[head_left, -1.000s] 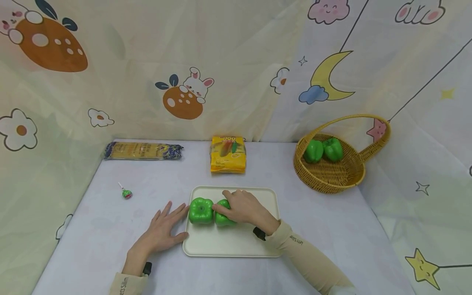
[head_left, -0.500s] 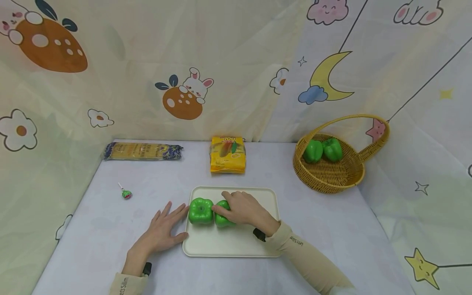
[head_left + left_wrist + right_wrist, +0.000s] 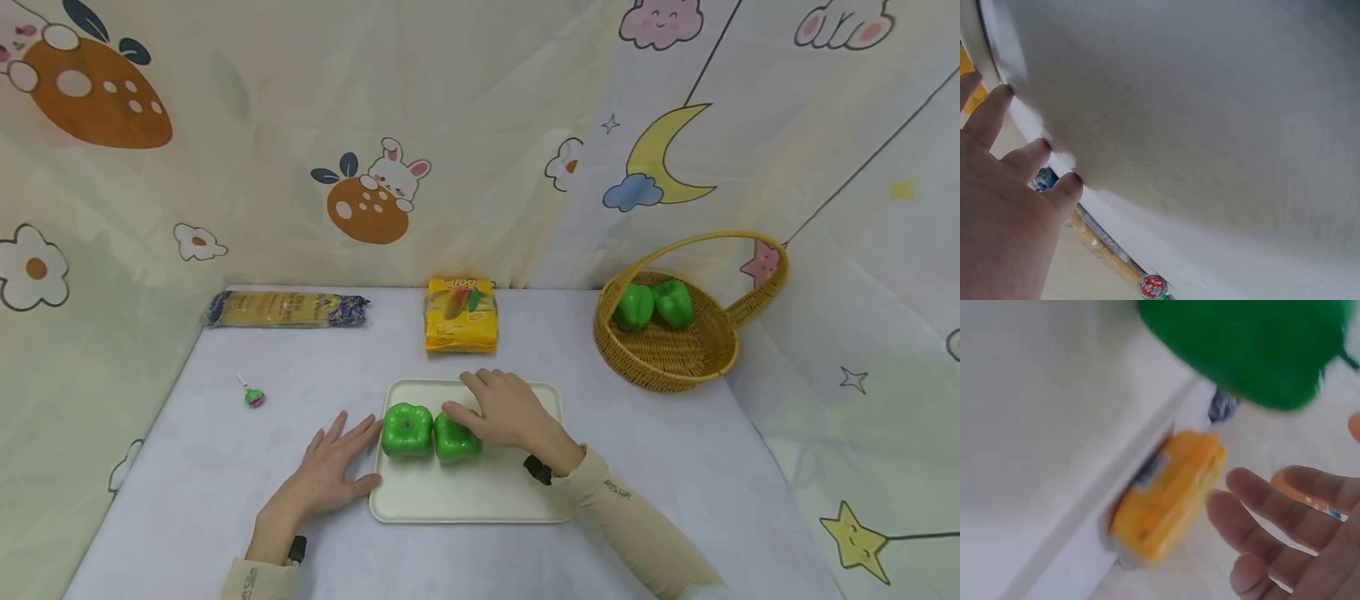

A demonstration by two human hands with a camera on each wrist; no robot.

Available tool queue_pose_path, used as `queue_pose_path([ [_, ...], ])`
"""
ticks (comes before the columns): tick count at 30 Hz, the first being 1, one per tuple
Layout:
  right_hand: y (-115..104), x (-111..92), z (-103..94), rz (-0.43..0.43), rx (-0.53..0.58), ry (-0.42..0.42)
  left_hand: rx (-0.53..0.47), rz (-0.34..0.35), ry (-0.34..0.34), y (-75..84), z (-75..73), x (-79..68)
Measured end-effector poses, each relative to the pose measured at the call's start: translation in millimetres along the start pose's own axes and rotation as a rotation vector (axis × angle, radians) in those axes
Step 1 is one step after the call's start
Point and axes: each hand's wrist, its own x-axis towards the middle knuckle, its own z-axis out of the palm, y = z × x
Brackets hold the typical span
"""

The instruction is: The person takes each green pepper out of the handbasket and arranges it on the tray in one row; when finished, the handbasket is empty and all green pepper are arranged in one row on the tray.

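Observation:
Two green bell peppers sit side by side on the left part of a cream tray. Above the right-hand pepper is my right hand, its thumb over the pepper's upper right. In the right wrist view the fingers of that hand are spread apart from the pepper, with nothing between them. My left hand lies with fingers spread at the tray's left edge, near the other pepper. Its fingers also show extended in the left wrist view.
Behind the tray lies a yellow mango-printed packet. A long noodle-like packet is at the back left, with a lollipop in front of it. A wicker basket holding two green peppers stands at the back right.
My right hand has let go of the right-hand pepper and shifted slightly up and right, uncovering more of it. My left hand stays at the tray's edge.

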Motion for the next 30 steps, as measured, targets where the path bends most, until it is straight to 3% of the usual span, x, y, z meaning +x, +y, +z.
queue_pose_path([
  [6,30,-15,-24.6,0.025,0.083,0.144,0.006,-0.001,0.004,-0.7,1.5,0.2],
  [13,85,-38,-62.4,0.079,0.136,0.302,0.006,-0.001,0.005,-0.4,2.2,0.4],
  [18,121,-54,-83.2,0.154,0.173,0.361,0.008,0.0,0.004,0.6,2.3,0.3],
  [25,163,-73,-98.0,0.209,0.204,0.431,0.029,-0.008,0.01,-1.1,4.2,0.0],
  [30,206,-82,-110.3,0.293,0.203,0.463,0.023,0.006,0.016,-1.7,3.8,0.8],
])
